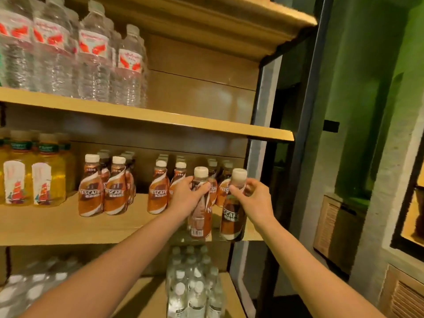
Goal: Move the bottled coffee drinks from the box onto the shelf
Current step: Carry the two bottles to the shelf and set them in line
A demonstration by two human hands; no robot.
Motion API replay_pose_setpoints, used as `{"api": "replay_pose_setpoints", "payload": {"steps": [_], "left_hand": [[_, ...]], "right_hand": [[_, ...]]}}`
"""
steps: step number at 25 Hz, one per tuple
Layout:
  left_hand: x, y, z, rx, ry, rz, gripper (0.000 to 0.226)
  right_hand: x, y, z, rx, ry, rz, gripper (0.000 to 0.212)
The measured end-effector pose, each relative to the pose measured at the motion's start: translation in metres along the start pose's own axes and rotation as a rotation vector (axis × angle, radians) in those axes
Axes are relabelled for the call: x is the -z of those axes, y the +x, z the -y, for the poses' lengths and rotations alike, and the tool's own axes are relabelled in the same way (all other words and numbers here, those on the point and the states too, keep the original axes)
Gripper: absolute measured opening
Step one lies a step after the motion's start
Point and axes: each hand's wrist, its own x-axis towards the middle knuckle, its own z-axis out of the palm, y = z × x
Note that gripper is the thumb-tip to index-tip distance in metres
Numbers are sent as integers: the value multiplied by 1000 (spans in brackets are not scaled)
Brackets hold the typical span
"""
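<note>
"Well, where do the two drinks stand at this moment?"

"At the front lip of the middle shelf (57,226), near its right end. The person's left hand (190,195) is curled round the shoulder of the left bottle (199,222), and the right hand (255,199) is wrapped round the neck of the right bottle (231,222). Both hands have a firm hold with the fingers closed around the plastic. The box is not in view."

"Are the bottles set down yet?"

"That cannot be told. Their bases sit level with the front edge of the board, either resting on it or hanging just over it."

"So what might go wrong?"

"Probably the edge is the main risk. If the hands let go here, a base only half on the board could tip forward and drop onto the water bottles (195,288) stacked below."

"And if the person pushes them further in?"

"Then the row of coffee bottles (158,193) just behind is in the way. A shove with the knuckles or a bottle could knock the nearest ones over. The right bottle is also close to the post (252,157) at the end of the shelf, so a nudge sideways could catch it there. Both holds are high up, which leaves the heavy lower part free to swing."
</note>
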Motion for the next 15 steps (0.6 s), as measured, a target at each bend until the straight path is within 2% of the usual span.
{"api": "replay_pose_setpoints", "payload": {"steps": [4,10,15], "left_hand": [[-31,39,-1,76,-11,-60,58],[-60,80,16,44,50,-118,35],[-70,100,37,34,62,-60,32]], "right_hand": [[0,58,-36,1,22,73,30],[-14,114,-81,-5,86,111,31],[-29,133,-102,-16,94,108,32]]}}
